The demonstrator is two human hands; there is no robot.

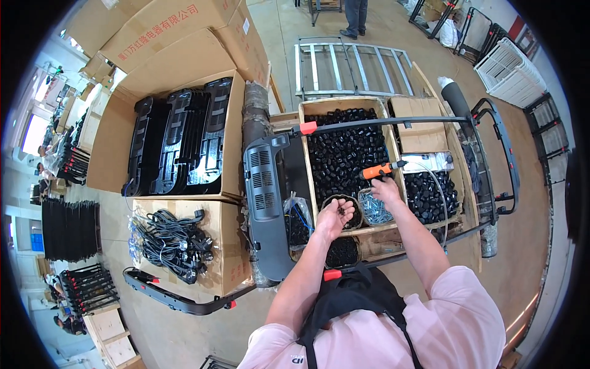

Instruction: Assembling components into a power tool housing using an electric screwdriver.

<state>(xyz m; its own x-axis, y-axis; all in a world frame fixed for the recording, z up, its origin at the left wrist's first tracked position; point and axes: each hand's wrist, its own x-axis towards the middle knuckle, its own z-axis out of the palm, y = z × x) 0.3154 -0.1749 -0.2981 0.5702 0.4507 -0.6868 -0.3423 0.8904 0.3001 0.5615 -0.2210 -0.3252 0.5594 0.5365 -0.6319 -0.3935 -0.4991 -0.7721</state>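
My left hand (334,219) is turned palm up with its fingers half curled, cupping a few small dark pieces, probably screws. It is over the edge of a round tub (351,222) at the front of the wooden bin. My right hand (386,192) has bent fingers above a container of silver screws (375,209); whatever they pinch is too small to make out. Just beyond those fingers is an orange power screwdriver (377,170), its hose (440,184) curving down to the right. A black frame with a grey vented end panel (262,178) spans the bin.
Black plastic caps (344,144) fill the large bin compartment, with more caps (430,195) to the right. On the left, a carton holds black panels (178,141); bundled power cords (175,243) lie on another carton. A metal rack (350,66) and a standing person (355,15) are farther off.
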